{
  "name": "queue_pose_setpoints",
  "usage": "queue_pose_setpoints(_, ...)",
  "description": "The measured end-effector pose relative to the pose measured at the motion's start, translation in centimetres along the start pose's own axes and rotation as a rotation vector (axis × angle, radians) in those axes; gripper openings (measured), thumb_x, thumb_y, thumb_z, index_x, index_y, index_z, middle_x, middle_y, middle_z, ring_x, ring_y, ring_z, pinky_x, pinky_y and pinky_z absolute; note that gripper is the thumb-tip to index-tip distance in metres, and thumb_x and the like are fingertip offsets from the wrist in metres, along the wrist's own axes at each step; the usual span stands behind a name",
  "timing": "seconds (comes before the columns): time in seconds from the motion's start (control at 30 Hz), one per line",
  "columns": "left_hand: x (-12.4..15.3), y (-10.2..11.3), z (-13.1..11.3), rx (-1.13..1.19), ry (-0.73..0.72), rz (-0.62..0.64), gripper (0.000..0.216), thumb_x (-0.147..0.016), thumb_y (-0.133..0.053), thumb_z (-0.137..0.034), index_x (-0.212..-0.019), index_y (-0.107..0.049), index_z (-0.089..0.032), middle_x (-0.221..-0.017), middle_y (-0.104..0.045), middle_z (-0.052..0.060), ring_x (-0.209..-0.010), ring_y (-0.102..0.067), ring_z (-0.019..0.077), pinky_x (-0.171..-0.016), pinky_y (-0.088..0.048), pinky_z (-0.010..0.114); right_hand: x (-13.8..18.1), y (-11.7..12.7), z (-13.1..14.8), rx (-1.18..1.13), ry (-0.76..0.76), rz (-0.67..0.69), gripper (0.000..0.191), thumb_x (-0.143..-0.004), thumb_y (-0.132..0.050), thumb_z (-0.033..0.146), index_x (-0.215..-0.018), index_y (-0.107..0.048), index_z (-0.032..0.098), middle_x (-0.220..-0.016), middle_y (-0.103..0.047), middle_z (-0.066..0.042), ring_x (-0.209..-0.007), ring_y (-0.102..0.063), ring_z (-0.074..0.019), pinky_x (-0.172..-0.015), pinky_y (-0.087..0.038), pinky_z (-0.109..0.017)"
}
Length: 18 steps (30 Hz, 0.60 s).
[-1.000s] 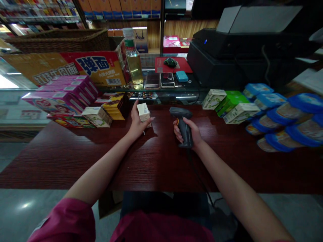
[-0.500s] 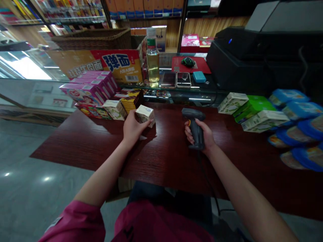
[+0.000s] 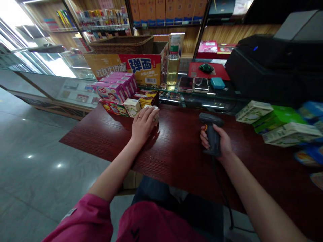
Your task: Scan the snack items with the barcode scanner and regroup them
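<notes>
1. Black plastic, pistol-shaped barcode scanner [image 3: 214, 139] in the right hand [image 3: 225, 143], fingers clamped round its handle, held above the dark red-brown wooden desk [image 3: 176, 161].
2. From where I stand, the left hand [image 3: 143, 126] lies over a small cream-white paper carton [image 3: 156, 119] near the desk's far edge; its fingers rest side by side over the top. The thumb is hidden, so I cannot tell whether they grip.
3. Just left of that carton stands a white carton with green leaf print [image 3: 132, 108]; just behind sits a stack of flat yellow-and-brown packs [image 3: 148, 99].
4. Further left, pink-purple cardboard boxes [image 3: 109, 93] are stacked on a flat red-and-green box [image 3: 114, 109].
5. On the person's right, a bright green packet [image 3: 279, 117] lies between two white-and-green cartons [image 3: 290, 135], near blurred blue-lidded tubs [image 3: 315, 116].
6. Beyond the desk, a clear bottle of pale yellow liquid [image 3: 172, 70] stands beside a yellow-and-red cardboard box [image 3: 155, 70].
</notes>
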State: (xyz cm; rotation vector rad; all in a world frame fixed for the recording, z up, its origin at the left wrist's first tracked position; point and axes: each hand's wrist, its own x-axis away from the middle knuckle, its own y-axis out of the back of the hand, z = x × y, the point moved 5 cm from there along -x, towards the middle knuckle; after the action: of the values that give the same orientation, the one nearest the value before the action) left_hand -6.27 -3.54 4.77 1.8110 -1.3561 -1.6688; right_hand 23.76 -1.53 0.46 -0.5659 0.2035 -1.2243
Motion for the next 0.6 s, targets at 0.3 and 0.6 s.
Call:
queue_pose_setpoints(0.3,-0.1,-0.3,1.8,-0.008,0.073,-0.121,0.049,-0.097,-0.053,-0.015,-0.145,-0.056,-0.023,-0.153,-0.057,0.009,-0.150,-0.044,0.0290,-0.127,-0.037,0.049,0.1,0.1,-0.2,0.024,-0.009,-0.015,0.029,-0.089,-0.061,0.048,-0.092,-0.067,0.020,-0.068,-0.049,0.000,-0.047,-0.041,-0.0122,-0.035,-0.038,-0.022)
queue_pose_setpoints(0.6,-0.6,-0.6,2.8,0.043,0.078,-0.133,0.054,-0.093,-0.052,-0.007,-0.144,-0.055,-0.024,-0.153,-0.056,0.009,-0.153,-0.039,0.0262,-0.130,-0.031,0.050,0.2,-0.1,-0.1,0.020,-0.005,-0.010,0.029,-0.088,-0.062,0.048,-0.092,-0.066,0.020,-0.068,-0.049,0.000,-0.046,-0.040,-0.0123,-0.035,-0.037,-0.023)
